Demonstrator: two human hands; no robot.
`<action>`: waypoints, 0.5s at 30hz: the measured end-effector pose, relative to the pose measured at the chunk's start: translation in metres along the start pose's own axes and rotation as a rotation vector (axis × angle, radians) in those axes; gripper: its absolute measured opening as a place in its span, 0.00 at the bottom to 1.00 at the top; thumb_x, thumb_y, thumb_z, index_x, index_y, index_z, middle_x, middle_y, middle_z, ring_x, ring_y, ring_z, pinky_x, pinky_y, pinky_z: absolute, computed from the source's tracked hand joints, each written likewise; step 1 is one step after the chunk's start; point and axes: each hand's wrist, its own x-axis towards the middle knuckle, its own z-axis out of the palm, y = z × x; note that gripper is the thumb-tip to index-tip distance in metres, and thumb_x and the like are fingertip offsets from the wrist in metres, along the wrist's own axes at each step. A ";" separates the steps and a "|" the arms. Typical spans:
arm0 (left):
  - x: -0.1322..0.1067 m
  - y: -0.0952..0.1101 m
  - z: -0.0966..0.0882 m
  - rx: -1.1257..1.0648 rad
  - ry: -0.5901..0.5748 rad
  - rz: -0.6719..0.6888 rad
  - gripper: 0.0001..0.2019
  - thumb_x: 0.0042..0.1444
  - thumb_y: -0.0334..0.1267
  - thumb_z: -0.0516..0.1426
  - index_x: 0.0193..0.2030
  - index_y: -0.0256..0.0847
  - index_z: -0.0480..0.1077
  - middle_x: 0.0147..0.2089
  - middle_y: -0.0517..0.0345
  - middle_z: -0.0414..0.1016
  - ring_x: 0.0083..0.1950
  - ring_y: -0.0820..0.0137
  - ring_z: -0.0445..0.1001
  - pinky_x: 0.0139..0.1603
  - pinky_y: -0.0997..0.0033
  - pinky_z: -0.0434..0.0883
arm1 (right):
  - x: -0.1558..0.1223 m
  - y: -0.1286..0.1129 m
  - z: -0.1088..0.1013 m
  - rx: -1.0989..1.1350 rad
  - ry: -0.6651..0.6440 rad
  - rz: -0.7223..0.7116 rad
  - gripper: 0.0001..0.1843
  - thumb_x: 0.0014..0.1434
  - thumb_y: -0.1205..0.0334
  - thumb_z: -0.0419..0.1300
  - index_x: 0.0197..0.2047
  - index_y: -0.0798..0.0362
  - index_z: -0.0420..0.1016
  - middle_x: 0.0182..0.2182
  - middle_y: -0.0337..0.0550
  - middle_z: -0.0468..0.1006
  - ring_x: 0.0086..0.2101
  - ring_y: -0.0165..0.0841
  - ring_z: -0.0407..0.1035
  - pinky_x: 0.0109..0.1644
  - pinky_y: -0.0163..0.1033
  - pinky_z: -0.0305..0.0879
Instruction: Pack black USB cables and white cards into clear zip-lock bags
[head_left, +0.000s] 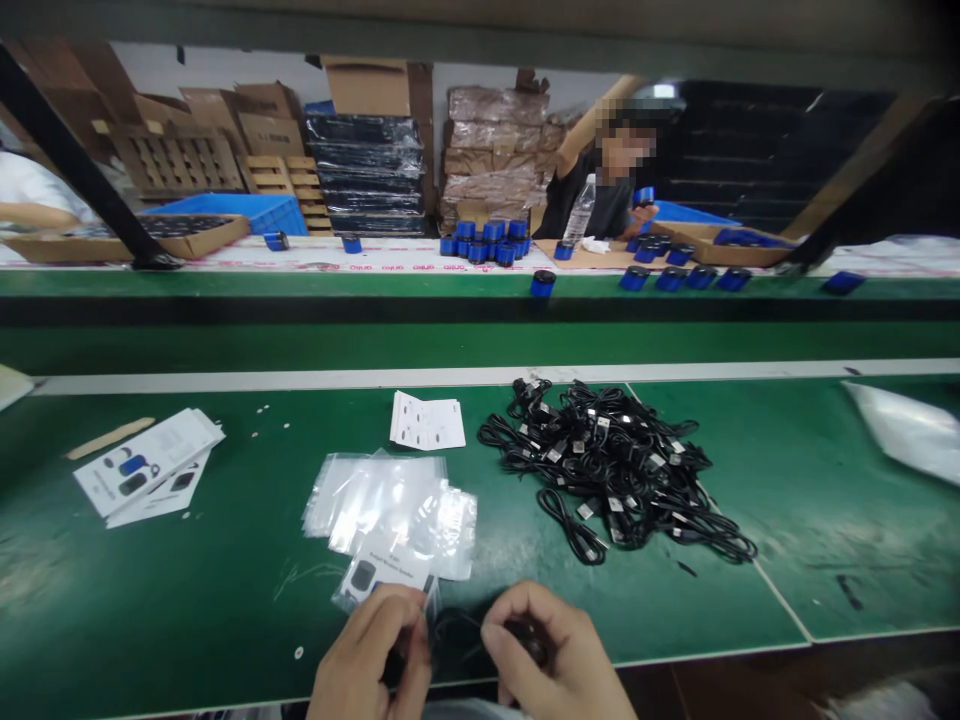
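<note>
My left hand (379, 650) is closed, thumb and finger pinching the edge of a clear plastic bag (345, 592) with a printed leaflet (394, 566) that seems to lie inside it. My right hand (551, 650) curls round a coiled black USB cable (529, 640), partly hidden by the fingers. A loop of this cable crosses the gap towards my left hand. Just beyond lies a spread of clear plastic bags (379, 495). Right of them is a large heap of coiled black USB cables (607, 460). A folded leaflet (427, 422) stands behind the bags.
More leaflets (150, 465) and a flat wooden stick (111, 438) lie at left. A plastic bag (911, 425) sits far right. Blue cylindrical items (487, 242) stand on the raised shelf (375, 285) opposite. Behind it a co-worker (592, 190) holds one; another person's sleeve (37, 190) shows left.
</note>
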 end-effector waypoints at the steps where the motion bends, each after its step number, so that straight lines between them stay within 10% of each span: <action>1: 0.001 0.000 0.000 -0.015 -0.003 0.001 0.08 0.55 0.27 0.51 0.37 0.46 0.64 0.33 0.63 0.75 0.32 0.74 0.78 0.33 0.82 0.73 | 0.000 -0.001 0.000 0.104 -0.048 0.089 0.09 0.59 0.58 0.55 0.30 0.53 0.69 0.14 0.31 0.65 0.15 0.26 0.61 0.20 0.28 0.60; 4: -0.001 0.003 0.002 -0.062 0.001 -0.045 0.10 0.55 0.27 0.50 0.39 0.47 0.65 0.34 0.63 0.75 0.34 0.73 0.78 0.34 0.81 0.73 | 0.002 0.002 0.005 0.127 -0.038 0.078 0.10 0.58 0.57 0.56 0.30 0.53 0.69 0.15 0.32 0.66 0.16 0.26 0.61 0.21 0.29 0.60; 15: -0.017 0.009 0.017 -0.026 0.125 -0.187 0.08 0.59 0.30 0.49 0.33 0.46 0.66 0.47 0.56 0.71 0.42 0.70 0.76 0.41 0.75 0.71 | -0.002 0.018 0.020 -0.819 0.279 -0.757 0.15 0.66 0.72 0.48 0.35 0.55 0.74 0.26 0.45 0.77 0.22 0.32 0.72 0.26 0.32 0.70</action>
